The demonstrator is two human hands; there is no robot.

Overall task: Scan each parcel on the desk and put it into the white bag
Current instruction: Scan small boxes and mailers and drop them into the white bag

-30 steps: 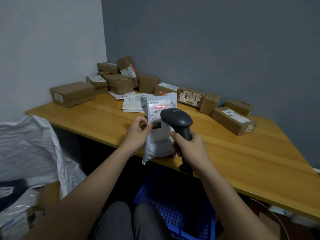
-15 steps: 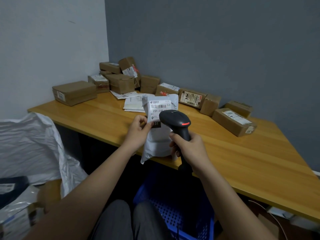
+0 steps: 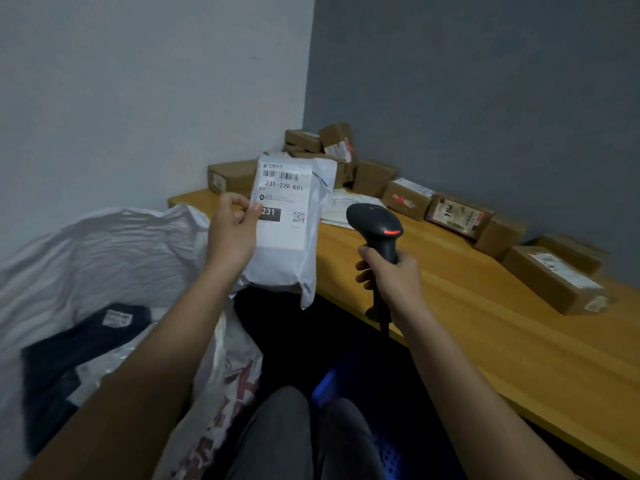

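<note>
- The left hand (image 3: 232, 230) holds the white mailer (image 3: 289, 230) upright in the air, beyond the near edge of the desk (image 3: 485, 306) and beside the mouth of the white bag (image 3: 104, 251); the thumb lies across the label's left margin, pinching the left edge against fingers that are hidden behind the parcel.
- Below the fingers the mailer sags and creases, and its bottom flap hangs loose (a soft poly pouch, most likely light, with something pliable inside, though that is a judgement from its droop).
- The plastic looks smooth, so it could slide out of a one-edge pinch; a hold nearer the middle of the edge, where the thumb now is, keeps it from swinging.
- It does not look fragile, so letting it drop a short way into the bag should do no harm.
- The right hand (image 3: 391, 275) has its fingers curled round the handle of the scanner (image 3: 377, 230), whose head stands to the right of the mailer, apart from it, with a red light showing.
- Inside the bag, under the left forearm, lie a dark parcel (image 3: 83, 344) and other wrapped items.
- Brown boxes (image 3: 408, 199) line the wall side of the desk, well away from both hands.
</note>
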